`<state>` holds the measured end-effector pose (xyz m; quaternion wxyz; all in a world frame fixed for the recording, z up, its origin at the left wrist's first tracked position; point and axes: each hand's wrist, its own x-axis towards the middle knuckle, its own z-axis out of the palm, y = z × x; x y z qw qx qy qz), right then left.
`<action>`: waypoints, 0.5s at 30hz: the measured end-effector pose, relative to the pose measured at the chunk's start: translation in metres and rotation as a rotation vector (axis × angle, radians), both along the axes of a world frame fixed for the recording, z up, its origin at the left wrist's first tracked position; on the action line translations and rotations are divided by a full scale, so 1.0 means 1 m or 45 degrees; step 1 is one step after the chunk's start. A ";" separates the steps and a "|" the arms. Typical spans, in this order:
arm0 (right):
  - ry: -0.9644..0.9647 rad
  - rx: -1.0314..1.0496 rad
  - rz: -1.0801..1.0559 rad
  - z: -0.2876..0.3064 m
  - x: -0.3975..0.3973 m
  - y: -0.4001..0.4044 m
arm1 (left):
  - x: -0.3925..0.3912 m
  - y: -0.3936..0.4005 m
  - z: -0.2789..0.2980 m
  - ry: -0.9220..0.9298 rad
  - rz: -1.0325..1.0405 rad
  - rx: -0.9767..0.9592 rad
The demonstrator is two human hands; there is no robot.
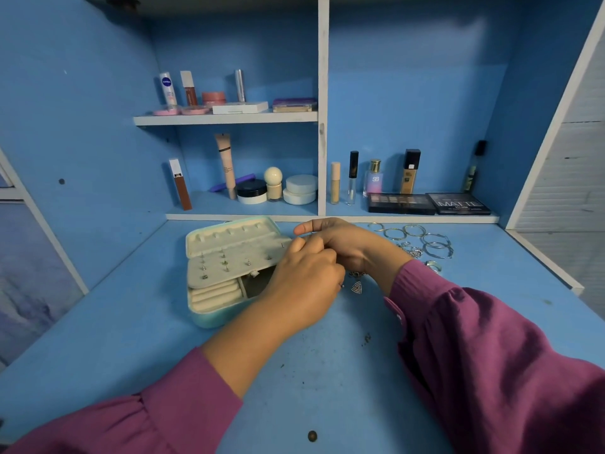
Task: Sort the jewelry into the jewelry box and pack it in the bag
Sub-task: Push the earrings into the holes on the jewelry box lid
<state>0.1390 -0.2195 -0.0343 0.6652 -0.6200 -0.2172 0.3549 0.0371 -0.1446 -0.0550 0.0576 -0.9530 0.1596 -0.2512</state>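
An open mint jewelry box (209, 317) lies on the blue desk, cream lid (229, 235) tipped back. Several small studs sit in its earring panel (229, 267), above the ring rolls (216, 294). My left hand (304, 283) hovers over the box's right end with fingers curled; a tiny silver piece (342, 285) shows at its edge. My right hand (347, 245) meets it from the right, index finger straight, the other fingers folded against my left thumb. Whatever lies between them is hidden. A triangular earring (357, 287) lies on the desk just right of my left hand.
Silver bangles (437, 247), hoops (406, 231), a chain cluster (413, 252) and a ring (432, 265) lie at the desk's back right. Cosmetics fill the shelves behind, with two dark palettes (429, 203) near the bangles. No bag is in view.
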 end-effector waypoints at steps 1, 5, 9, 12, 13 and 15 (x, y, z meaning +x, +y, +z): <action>0.004 0.003 0.001 0.000 0.000 0.000 | 0.000 0.001 -0.001 -0.021 0.005 0.015; 0.010 0.007 0.009 0.001 -0.001 0.000 | -0.001 0.002 -0.002 -0.042 0.002 0.022; 0.031 0.017 0.010 0.001 -0.002 -0.001 | -0.002 0.003 -0.002 0.006 0.012 0.083; 0.025 0.016 0.020 0.001 -0.002 -0.001 | -0.004 0.003 0.001 -0.001 0.007 0.115; 0.022 0.018 0.020 0.000 -0.001 -0.001 | -0.005 0.003 0.002 -0.017 0.006 0.123; 0.020 0.028 0.019 -0.001 0.000 0.000 | -0.005 0.004 0.004 -0.037 0.019 0.130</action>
